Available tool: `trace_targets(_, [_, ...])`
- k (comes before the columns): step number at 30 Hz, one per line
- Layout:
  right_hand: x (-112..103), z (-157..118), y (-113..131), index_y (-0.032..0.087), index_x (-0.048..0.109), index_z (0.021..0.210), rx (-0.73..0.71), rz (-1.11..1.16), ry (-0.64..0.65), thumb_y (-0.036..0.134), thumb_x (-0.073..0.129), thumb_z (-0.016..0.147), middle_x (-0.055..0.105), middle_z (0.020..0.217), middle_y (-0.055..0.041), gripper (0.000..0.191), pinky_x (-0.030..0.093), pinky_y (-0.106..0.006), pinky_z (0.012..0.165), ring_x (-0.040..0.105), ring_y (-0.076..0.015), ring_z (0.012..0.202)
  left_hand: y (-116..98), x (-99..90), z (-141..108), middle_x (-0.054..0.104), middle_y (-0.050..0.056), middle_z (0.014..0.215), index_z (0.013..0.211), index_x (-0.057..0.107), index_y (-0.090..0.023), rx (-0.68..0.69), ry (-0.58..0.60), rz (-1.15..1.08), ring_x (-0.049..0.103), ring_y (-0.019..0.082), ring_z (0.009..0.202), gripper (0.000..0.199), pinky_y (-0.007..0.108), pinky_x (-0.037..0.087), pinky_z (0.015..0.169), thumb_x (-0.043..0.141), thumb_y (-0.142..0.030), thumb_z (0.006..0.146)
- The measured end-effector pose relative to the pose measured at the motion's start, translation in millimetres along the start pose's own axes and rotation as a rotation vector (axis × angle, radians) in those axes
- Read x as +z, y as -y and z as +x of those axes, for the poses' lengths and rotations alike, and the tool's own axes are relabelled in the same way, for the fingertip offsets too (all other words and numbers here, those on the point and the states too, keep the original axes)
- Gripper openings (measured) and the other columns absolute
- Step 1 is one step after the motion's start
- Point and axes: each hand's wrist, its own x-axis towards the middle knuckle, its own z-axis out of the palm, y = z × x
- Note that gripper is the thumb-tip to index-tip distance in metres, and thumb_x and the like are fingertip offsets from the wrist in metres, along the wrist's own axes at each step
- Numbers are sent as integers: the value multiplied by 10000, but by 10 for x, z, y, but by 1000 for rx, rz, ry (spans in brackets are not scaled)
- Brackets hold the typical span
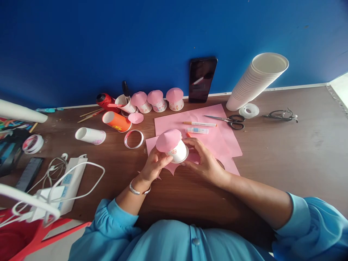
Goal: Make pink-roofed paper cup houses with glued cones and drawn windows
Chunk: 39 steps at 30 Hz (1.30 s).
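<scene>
1. While the left hand (pixel 154 163) grips a white paper cup (pixel 179 153) with its pink paper cone (pixel 168 140), its thumb on the cup's side, the cup sits tilted above the near left part of the pink paper (pixel 172 119).
2. The right hand (pixel 199 157) closes on the same cup at its rim, with thumb and fingers at opposite sides, over the near part of the pink paper.
3. A pen (pixel 199 124) and a small glue tube (pixel 197 130) lie on the pink paper; black-handled scissors (pixel 230 119) cross its right edge.
4. Beyond the pink paper, a dark phone (pixel 202 80) leans against the blue wall (pixel 152 43). Three cone-topped cups (pixel 157 101) stand in a row towards its far left.
5. Left of the pink paper are a loose pink cone (pixel 136 118), an orange cup (pixel 116 121), a tape ring (pixel 133 139) and a white cup lying on its side (pixel 90 136). Farther left is a power strip (pixel 73 186).
6. Right of the pink paper, a tall cup stack (pixel 251 85), a clear tape roll (pixel 249 110) and eyeglasses (pixel 281 115) rest on the table (pixel 277 152).
</scene>
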Motion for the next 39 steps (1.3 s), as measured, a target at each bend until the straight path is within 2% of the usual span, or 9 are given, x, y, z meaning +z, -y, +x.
trace_targets(11, [15, -16, -7, 269, 539, 1368, -34, -7, 0, 298, 739, 920, 630, 1389, -121, 492, 578, -496, 1042, 641, -294, 1260, 39, -20, -3, 739, 134, 1296, 1330, 693, -226, 1, 15, 11, 653, 349, 1277, 533, 505, 529, 1097, 798, -439, 853])
trace_targets(14, [7, -25, -10, 276, 508, 1422, -8, 16, 29, 406, 789, 899, 616, 1402, -135, 608, 585, -511, 1035, 640, -310, 1263, 44, -1, 25, 747, 137, 1267, 1280, 719, -211, 21, -15, -36, 682, 355, 1224, 490, 513, 534, 1084, 764, -484, 877])
trace_targets(17, [-8, -27, -5, 271, 498, 1439, 13, 30, 61, 535, 779, 892, 612, 1403, -149, 669, 590, -529, 1034, 651, -322, 1250, 54, 10, 45, 779, 124, 1155, 1154, 746, -207, 12, -73, -79, 730, 348, 1115, 438, 499, 574, 1002, 775, -528, 858])
trace_targets(23, [-13, -17, 14, 264, 517, 1409, 44, 31, 49, 648, 739, 881, 640, 1352, -145, 690, 598, -532, 1004, 675, -323, 1187, 86, -22, 42, 794, 104, 1074, 1142, 722, -196, -28, -160, -45, 746, 304, 1014, 527, 414, 593, 891, 865, -533, 763])
trace_targets(28, [1, -15, 7, 238, 519, 1392, 56, 30, 50, 657, 728, 884, 651, 1323, -155, 691, 588, -532, 998, 677, -323, 1169, 88, -24, 50, 789, 111, 1075, 1116, 727, -159, -1, -167, 29, 730, 263, 967, 562, 357, 582, 870, 921, -489, 704])
trace_targets(33, [2, -15, -5, 248, 514, 1393, 54, 17, 50, 624, 734, 897, 653, 1330, -156, 660, 587, -541, 1004, 675, -326, 1182, 97, -15, 43, 782, 94, 1069, 1140, 722, -181, 14, -190, 31, 726, 252, 956, 561, 344, 584, 856, 909, -503, 720])
trace_targets(39, [4, -20, -8, 249, 513, 1396, 60, 40, 51, 567, 763, 899, 653, 1342, -151, 641, 579, -539, 1040, 662, -328, 1233, 116, -18, 17, 790, 85, 995, 1106, 744, -178, 20, -143, 38, 731, 251, 900, 506, 352, 591, 821, 849, -552, 782])
